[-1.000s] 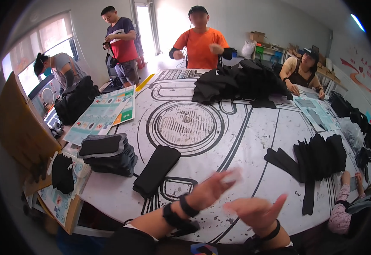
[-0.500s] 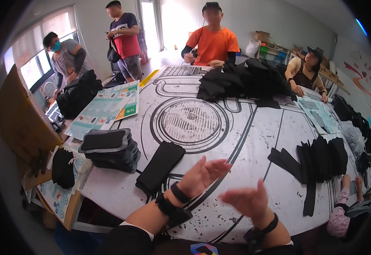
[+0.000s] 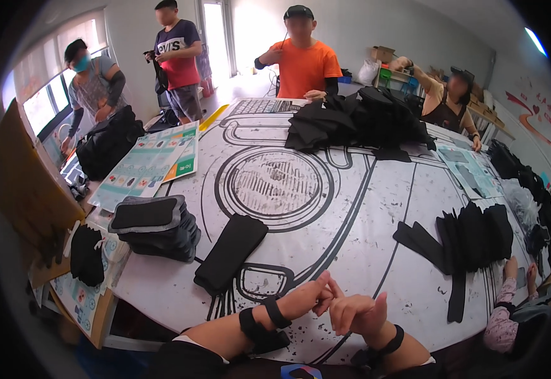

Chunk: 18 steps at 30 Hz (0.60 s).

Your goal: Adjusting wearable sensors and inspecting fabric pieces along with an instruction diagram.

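Observation:
My left hand (image 3: 305,298) and my right hand (image 3: 359,313) meet over the near edge of the table, their fingertips touching or overlapping. No object shows in either hand. The right thumb stands up, apart from loosely bent fingers; the left fingers are partly stretched out and partly bent. Black bands circle both wrists. Nearest to my left hand lies a folded stack of black cloth (image 3: 231,252). Left of that is a pile of black pads with grey edges (image 3: 152,218). To the right of my hands, black cloth strips (image 3: 474,237) lie in a fanned row.
The table cover (image 3: 351,252) is white with black line drawings. A black cloth heap (image 3: 364,123) sits at the far side, before a person in orange (image 3: 310,63). Printed sheets (image 3: 146,164) lie at left. Other people stand or sit around; a co-worker's hands (image 3: 520,271) are at right.
My hands have come together from apart, their fingers bending. The person in orange has raised one hand to the chest; the person at far right has lifted an arm. The view has shifted slightly.

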Each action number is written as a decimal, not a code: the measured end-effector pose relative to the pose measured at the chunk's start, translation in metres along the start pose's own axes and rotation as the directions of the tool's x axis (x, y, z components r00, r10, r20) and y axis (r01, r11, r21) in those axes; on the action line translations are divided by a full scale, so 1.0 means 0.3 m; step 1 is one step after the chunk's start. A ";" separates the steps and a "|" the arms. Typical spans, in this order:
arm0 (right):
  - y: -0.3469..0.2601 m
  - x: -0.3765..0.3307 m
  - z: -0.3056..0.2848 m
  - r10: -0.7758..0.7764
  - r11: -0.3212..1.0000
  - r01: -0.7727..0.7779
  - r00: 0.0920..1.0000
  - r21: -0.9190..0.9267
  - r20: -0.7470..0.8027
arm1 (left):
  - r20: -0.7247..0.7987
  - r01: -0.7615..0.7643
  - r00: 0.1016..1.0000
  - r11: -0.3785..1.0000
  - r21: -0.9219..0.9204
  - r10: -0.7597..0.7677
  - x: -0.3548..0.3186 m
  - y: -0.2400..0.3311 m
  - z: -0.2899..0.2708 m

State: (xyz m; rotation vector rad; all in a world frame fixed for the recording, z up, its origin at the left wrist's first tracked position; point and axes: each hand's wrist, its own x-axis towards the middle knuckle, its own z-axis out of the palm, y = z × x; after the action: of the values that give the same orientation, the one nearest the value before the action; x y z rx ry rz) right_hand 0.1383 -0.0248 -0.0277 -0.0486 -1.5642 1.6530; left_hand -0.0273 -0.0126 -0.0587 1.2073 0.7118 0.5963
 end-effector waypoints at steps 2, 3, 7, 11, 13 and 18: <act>0.022 -0.017 -0.025 0.006 0.996 -0.002 0.999 0.089 -0.048 | 0.052 0.075 0.996 0.992 -0.106 -0.069 0.003 -0.016 -0.036; 0.041 -0.027 -0.044 0.023 0.984 -0.006 0.995 0.179 -0.094 | 0.061 -0.007 0.998 0.997 -0.083 0.012 0.002 -0.013 -0.053; 0.102 -0.058 -0.207 0.161 0.951 -0.034 0.902 0.307 -0.400 | -0.181 -0.065 0.982 0.993 -0.095 0.047 0.035 -0.006 -0.124; 0.136 -0.080 -0.295 0.317 0.884 0.023 0.707 0.468 -0.633 | -0.371 -0.203 0.926 0.924 -0.325 0.073 0.055 -0.058 -0.203; 0.123 -0.072 -0.302 0.435 0.858 -0.008 0.543 0.514 -0.718 | -0.364 -0.227 0.929 0.887 -0.402 0.073 0.061 -0.080 -0.231; 0.146 -0.078 -0.296 0.447 0.892 -0.250 0.601 0.376 -0.662 | -0.443 -0.298 0.891 0.868 -0.397 0.103 0.069 -0.100 -0.232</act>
State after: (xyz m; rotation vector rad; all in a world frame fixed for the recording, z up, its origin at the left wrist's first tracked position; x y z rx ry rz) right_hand 0.1792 0.0390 -0.0956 -0.8543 -0.7269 1.7838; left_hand -0.0658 0.0383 -0.1046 0.7196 0.7397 1.1543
